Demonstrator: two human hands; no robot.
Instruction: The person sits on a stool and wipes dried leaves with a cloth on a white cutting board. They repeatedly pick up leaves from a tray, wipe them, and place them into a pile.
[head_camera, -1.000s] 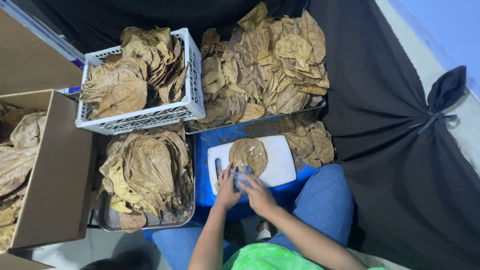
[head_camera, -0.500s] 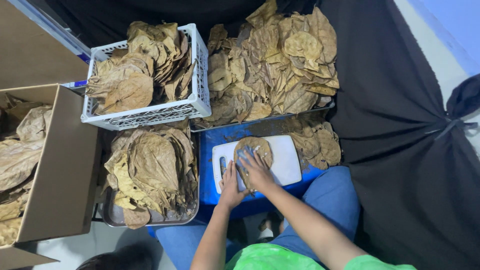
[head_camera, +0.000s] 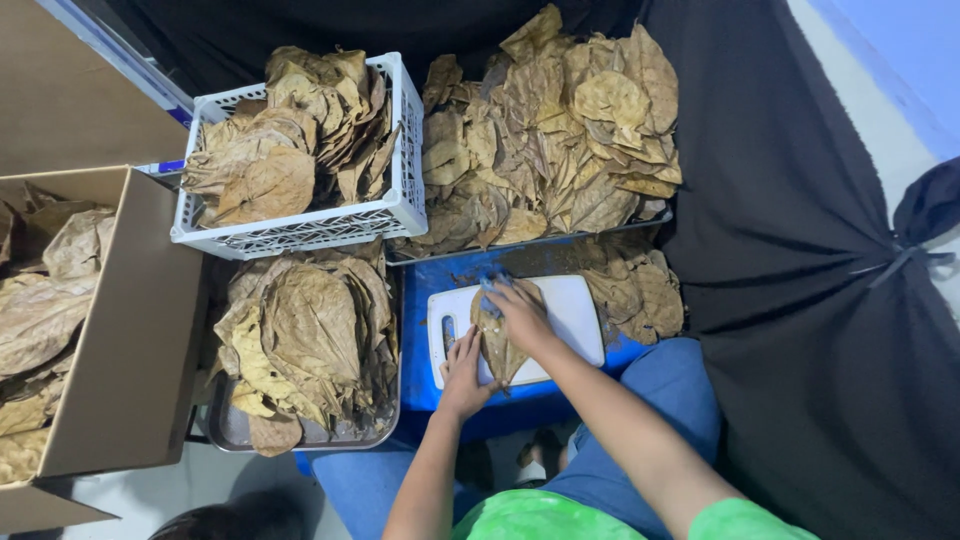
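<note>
My right hand (head_camera: 520, 312) presses a blue cloth (head_camera: 493, 290) onto a dry brown leaf (head_camera: 497, 345), with my fingers curled around the cloth. My left hand (head_camera: 463, 372) lies open and flat, holding down the near end of the leaf, which rests on a white cutting board (head_camera: 575, 310) in front of me. A white basket (head_camera: 400, 205) of leaves sits far to the left, and a metal tray (head_camera: 345, 438) of leaves is just left of the board.

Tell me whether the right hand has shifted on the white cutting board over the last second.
Yes. The right hand has slid from the near edge of the white cutting board up to its far edge, over the dry leaf.
</note>
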